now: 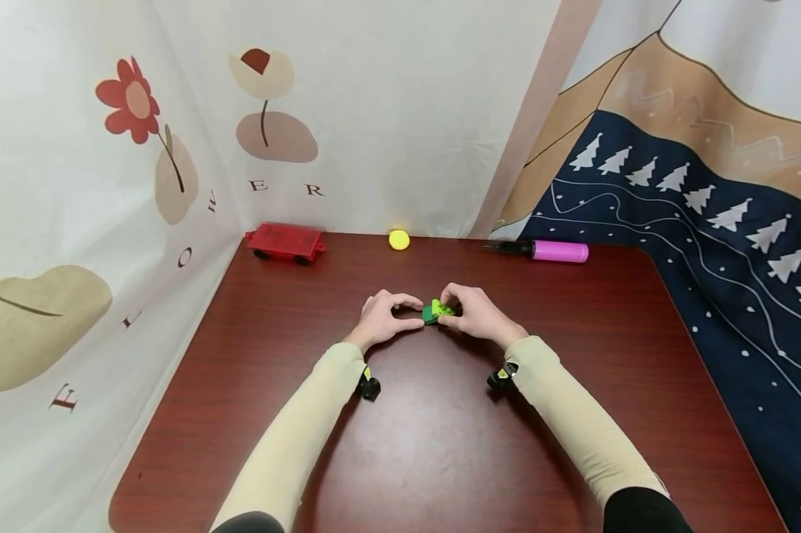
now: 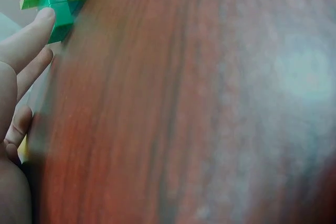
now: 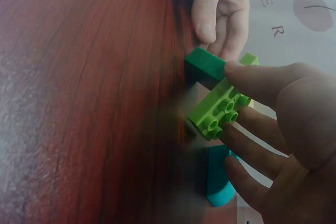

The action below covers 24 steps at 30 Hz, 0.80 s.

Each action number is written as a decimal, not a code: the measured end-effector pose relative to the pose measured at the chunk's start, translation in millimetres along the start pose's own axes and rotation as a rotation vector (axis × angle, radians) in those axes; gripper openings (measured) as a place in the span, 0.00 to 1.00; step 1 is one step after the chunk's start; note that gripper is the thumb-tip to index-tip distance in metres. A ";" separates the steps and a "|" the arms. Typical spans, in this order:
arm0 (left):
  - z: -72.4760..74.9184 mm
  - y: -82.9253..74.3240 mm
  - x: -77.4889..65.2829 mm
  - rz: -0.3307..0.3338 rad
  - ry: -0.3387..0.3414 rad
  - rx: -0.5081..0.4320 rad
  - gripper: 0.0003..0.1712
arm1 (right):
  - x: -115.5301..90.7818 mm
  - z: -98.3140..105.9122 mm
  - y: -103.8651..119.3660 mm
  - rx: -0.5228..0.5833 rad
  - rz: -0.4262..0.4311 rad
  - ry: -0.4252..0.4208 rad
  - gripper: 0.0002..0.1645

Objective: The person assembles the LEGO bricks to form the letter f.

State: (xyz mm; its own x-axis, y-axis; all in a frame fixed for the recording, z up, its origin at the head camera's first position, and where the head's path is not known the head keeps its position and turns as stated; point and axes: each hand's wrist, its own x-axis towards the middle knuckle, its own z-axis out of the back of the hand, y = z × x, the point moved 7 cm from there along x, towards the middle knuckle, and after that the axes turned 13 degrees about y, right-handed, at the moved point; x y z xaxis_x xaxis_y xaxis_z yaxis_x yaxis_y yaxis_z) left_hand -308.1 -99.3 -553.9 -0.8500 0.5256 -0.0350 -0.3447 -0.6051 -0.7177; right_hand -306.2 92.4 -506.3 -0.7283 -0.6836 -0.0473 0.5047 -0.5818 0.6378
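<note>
My right hand [image 1: 480, 314] pinches a light green toy brick [image 3: 220, 109] with round studs between thumb and fingers. A dark green brick [image 3: 206, 66] joins its left side, low over the tabletop. My left hand [image 1: 382, 318] is just left of the dark green brick, thumb and forefinger extended towards its end. In the right wrist view the left thumb is slightly apart from that brick. A teal rounded brick [image 3: 219, 176] appears by the right fingers; whether it is attached cannot be told. The left wrist view shows the bricks only at its upper left corner.
Along the back edge of the brown table [image 1: 427, 444] stand a red toy wagon [image 1: 285, 243], a yellow round object [image 1: 398, 239] and a pink-handled tool with a black end [image 1: 559, 251]. Printed curtains [image 1: 400, 111] hang behind and beside the table.
</note>
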 end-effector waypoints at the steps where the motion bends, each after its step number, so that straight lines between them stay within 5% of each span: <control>1: -0.1 -0.5 -0.3 -0.002 0.002 -0.004 0.21 | 0.9 -0.1 0.8 -0.004 0.001 0.000 0.17; 11: 0.9 -0.1 -1.3 0.014 0.017 -0.073 0.30 | 9.7 -1.3 13.7 -0.031 0.028 0.015 0.14; 15: 3.8 -5.3 0.0 -0.027 0.017 -0.156 0.32 | 12.4 -1.9 19.8 -0.064 0.062 0.011 0.13; 24: 6.1 -10.4 1.6 -0.065 0.011 -0.205 0.27 | 18.0 -2.7 28.9 -0.099 0.085 0.036 0.17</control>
State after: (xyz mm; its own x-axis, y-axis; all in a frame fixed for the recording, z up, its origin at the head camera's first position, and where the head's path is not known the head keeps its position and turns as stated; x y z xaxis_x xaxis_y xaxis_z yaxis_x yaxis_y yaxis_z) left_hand -308.3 -95.8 -542.3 -0.8238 0.5667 0.0087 -0.3092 -0.4366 -0.8449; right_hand -303.5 62.1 -490.9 -0.6647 -0.7467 -0.0249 0.6085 -0.5605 0.5618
